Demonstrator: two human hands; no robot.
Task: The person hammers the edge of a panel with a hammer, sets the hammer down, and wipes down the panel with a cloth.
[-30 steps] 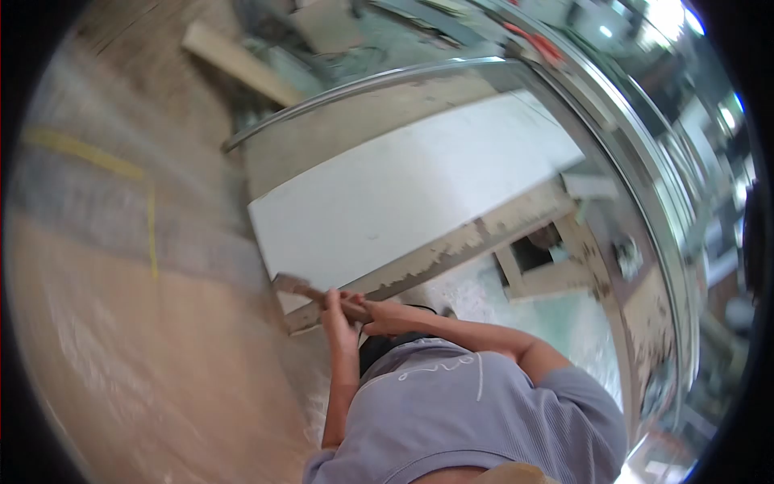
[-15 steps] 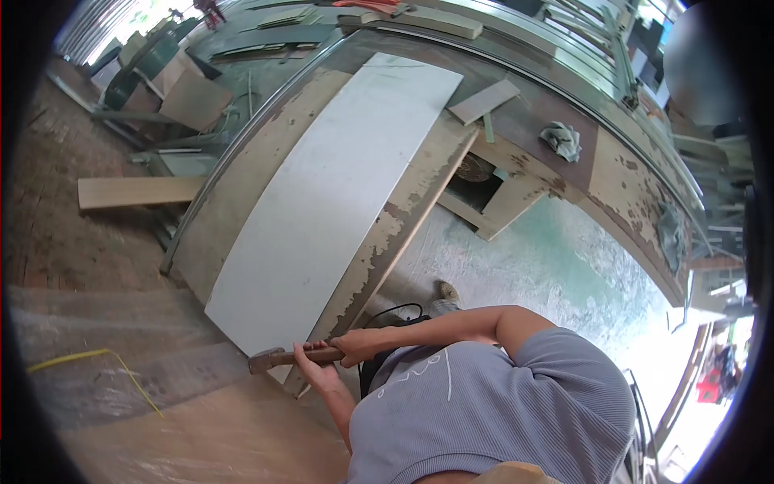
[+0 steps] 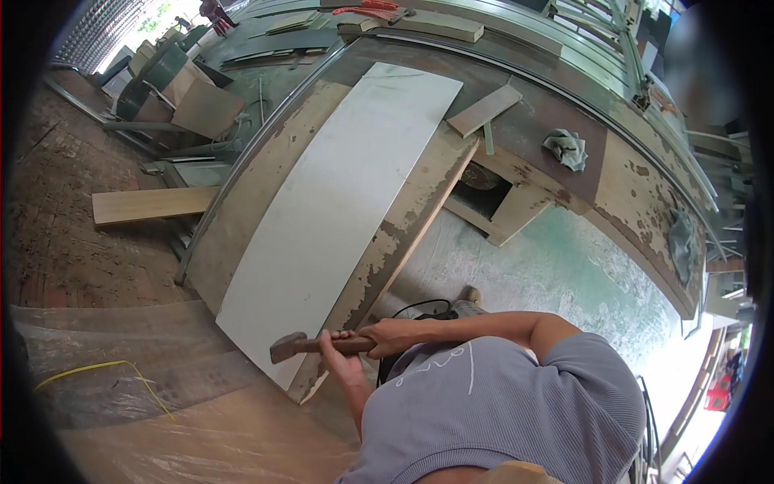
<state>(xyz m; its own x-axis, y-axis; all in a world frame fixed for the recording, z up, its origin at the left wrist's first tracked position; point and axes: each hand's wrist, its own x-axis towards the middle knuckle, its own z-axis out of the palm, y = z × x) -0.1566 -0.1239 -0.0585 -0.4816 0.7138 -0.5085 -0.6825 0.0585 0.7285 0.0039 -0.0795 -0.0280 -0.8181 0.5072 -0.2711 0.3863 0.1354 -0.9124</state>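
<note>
A hammer (image 3: 289,347) with a brown head and wooden handle lies across in front of my body, its head over the near end of a long white panel (image 3: 318,218). My left hand (image 3: 340,360) is wrapped round the handle near its middle. At the handle's right end, my right hand (image 3: 392,336) grips it too. The panel lies flat on a worn, stained wooden table (image 3: 383,262), and both hands are by the table's near corner.
A short board (image 3: 485,109) and a crumpled cloth (image 3: 566,149) lie on the far right part of the table. A plank (image 3: 149,205) juts out at left. Plastic sheeting (image 3: 201,427) with a yellow strap covers the lower left. Red-handled tools (image 3: 372,10) are at the top.
The view has swung, so the table and panel now run upward. The hammer remains in both hands; since the last earlier frame, its head has shifted slightly right and up, over the panel's near end.
</note>
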